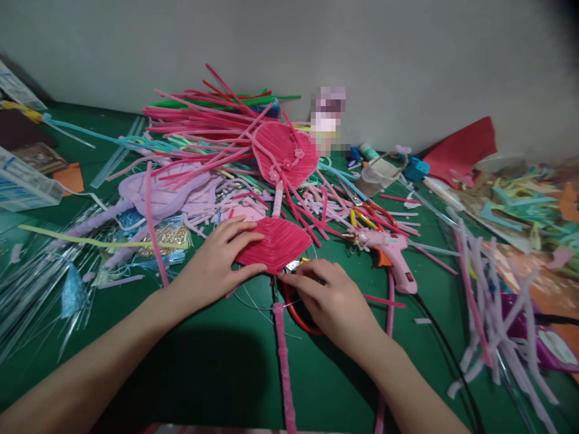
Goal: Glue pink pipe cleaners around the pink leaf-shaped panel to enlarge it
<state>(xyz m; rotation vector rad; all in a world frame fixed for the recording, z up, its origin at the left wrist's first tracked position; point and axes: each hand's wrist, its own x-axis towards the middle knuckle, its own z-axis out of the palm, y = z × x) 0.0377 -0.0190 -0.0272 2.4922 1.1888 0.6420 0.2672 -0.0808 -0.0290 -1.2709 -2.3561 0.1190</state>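
Note:
My left hand (217, 262) lies on the left side of a flat pink heart-shaped piece (275, 244) made of pipe cleaners, thumb and fingers holding its edge. My right hand (330, 298) is curled just below the piece's lower tip, fingertips pinched at a small shiny bit (293, 265) there; red-handled scissors (298, 313) lie under this hand. A pink pipe-cleaner stem (284, 367) runs from the tip toward me. A second, finished pink heart (284, 154) with small flowers lies farther back.
A pink hot glue gun (391, 253) lies to the right with its black cord (447, 355). Heaps of pink and lilac pipe cleaners (199, 120), clear wrappers (40, 283), a paper cup (377, 175) and felt scraps (461, 147) cover the green table (208, 361).

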